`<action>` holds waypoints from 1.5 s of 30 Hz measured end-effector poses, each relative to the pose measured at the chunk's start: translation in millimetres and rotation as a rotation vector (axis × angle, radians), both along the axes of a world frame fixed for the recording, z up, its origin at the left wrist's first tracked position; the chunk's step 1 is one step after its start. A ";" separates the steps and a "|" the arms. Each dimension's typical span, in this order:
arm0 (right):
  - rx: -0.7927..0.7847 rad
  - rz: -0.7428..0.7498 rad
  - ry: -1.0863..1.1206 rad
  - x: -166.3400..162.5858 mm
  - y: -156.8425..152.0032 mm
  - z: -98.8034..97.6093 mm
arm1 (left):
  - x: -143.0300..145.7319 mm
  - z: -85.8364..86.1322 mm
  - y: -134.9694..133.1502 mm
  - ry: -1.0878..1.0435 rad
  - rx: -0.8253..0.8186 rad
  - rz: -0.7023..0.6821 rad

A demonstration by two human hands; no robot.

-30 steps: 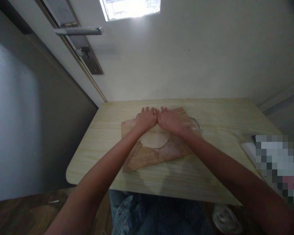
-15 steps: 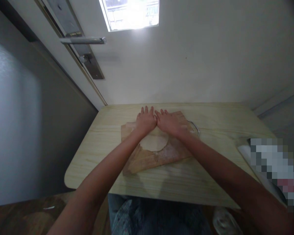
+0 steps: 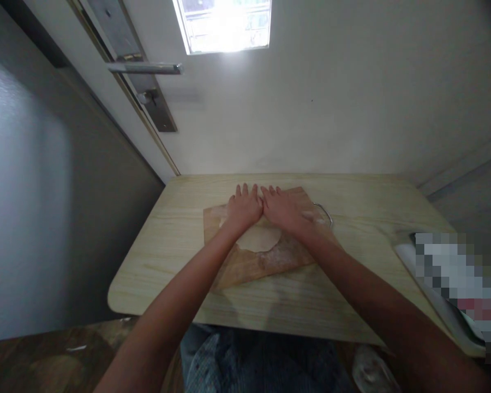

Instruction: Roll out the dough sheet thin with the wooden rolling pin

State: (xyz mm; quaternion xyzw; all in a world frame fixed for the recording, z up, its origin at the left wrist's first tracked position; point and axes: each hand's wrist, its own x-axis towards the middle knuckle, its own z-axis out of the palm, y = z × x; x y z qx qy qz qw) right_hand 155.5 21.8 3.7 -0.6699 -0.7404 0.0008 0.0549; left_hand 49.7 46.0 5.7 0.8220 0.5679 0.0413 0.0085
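Observation:
A flat, pale sheet of dough (image 3: 258, 239) with a rounded near edge lies on a wooden cutting board (image 3: 245, 275). Over its far part my left hand (image 3: 245, 208) presses down, palm low and fingers stretched forward. Beside it, thumbs meeting, my right hand (image 3: 280, 207) lies the same way with its fingers spread. A pale, rod-like end, perhaps of a rolling pin (image 3: 312, 216), shows just right of my right hand; whatever lies under both palms is hidden. White flour dusts the board near the dough.
The board, with a metal handle (image 3: 325, 212) at its right, rests on a light wooden table (image 3: 155, 262). A pixelated package (image 3: 454, 273) lies at the table's right. A white door with a lever handle (image 3: 145, 68) stands behind. Below is a clear plastic bag (image 3: 374, 371).
Both hands stay side by side over the far part of the dough, with only a slight shift. The view has moved a little. The pale rod-like part is less visible at the left.

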 end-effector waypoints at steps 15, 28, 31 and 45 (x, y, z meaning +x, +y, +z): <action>0.057 0.008 0.000 -7.5 -19.1 -3.0 | -10.4 -8.0 -18.0 -0.013 0.103 -0.063; 0.047 0.001 0.000 -8.5 -16.6 -0.6 | -9.1 -8.0 -15.7 -0.021 0.114 -0.059; 0.109 0.022 -0.008 -11.5 -24.1 -4.3 | -13.4 -14.1 -22.6 -0.021 0.165 -0.058; 0.135 0.016 -0.014 -12.7 -24.6 -5.3 | -14.6 -11.9 -22.9 -0.016 0.148 -0.058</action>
